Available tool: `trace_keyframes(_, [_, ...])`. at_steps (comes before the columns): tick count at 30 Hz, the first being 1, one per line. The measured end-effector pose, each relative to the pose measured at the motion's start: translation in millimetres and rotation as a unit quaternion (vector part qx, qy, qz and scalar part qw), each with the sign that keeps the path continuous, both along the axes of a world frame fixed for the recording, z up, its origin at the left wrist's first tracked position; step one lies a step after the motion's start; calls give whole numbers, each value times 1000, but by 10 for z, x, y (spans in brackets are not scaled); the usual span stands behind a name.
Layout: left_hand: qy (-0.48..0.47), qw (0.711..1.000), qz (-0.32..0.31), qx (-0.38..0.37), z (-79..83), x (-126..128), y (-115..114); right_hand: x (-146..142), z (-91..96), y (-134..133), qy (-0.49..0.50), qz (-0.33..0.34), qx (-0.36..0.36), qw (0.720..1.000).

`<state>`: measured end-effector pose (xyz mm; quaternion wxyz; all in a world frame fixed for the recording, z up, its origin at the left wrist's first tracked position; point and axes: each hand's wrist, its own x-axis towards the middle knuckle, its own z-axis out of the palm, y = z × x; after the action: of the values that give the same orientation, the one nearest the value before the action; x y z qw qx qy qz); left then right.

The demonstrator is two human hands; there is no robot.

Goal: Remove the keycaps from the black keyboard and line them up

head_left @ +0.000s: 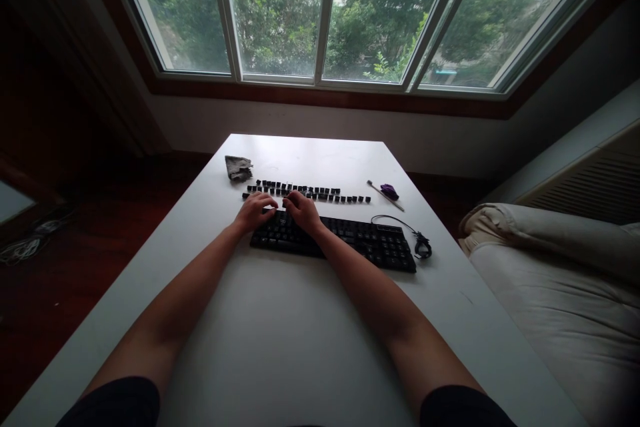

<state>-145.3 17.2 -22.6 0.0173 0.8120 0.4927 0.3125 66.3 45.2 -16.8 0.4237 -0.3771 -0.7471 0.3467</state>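
A black keyboard (360,240) lies across the white table, below my hands. My left hand (254,211) is over its far left corner, with thumb and forefinger a little apart and nothing visible between them. Close by on the right, my right hand (303,211) has its fingers curled in at the keyboard's far edge. Whatever its fingertips hold, if anything, is too small to make out. Just beyond both hands, loose black keycaps (330,195) stand in rows, partly hidden by my fingers.
A crumpled grey cloth (239,168) lies at the table's far left. To the right are a thin brush (393,200), a small purple item (389,191) and the bundled keyboard cable (423,245). A pale sofa (555,267) stands right of the table (260,347); a window is ahead.
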Motion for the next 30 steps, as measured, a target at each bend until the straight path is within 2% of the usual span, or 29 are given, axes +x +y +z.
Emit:
trace_keyframes(4, [-15, 999, -22, -34, -7, -7, 16, 1, -20, 35, -3, 13, -9, 1000])
trace_keyframes(9, [-64, 994, -38, -79, -2, -19, 14, -7, -63, 98, 17, 9, -57, 998])
trace_keyframes(12, [-89, 989, -46, -104, 3, -28, 10, -9, -55, 95, 2, 22, -56, 998])
trace_keyframes(17, [-121, 979, -69, -152, -41, -79, 40, 4, -1, 29, -16, 58, -21, 998])
trace_keyframes(20, [-137, 974, -69, -166, -90, -114, 76, 25, 40, -12, -32, 102, 26, 994])
trace_keyframes(24, [-147, 972, -61, -172, -121, -137, 110, 52, 122, -50, -81, 140, 115, 980])
trace_keyframes(30, [-119, 977, -33, -174, -95, -178, 120, 115, 327, -65, -185, 160, 174, 954])
